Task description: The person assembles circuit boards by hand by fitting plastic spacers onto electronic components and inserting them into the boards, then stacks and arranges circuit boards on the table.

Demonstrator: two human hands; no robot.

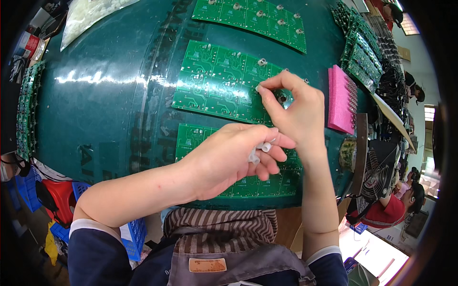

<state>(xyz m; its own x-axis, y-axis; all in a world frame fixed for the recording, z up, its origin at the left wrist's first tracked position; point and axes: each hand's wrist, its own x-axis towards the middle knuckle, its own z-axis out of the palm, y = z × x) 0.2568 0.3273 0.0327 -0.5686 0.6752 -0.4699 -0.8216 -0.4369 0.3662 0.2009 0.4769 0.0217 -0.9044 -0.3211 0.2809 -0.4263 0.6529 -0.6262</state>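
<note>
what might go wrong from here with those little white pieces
The left hand holds several white pieces loosely in curled fingers, so one might drop onto the lower board.
The right hand pinches a single piece by the fingertips over the middle board; it could slip.
The hands are close together, so one might jog the other.
</note>
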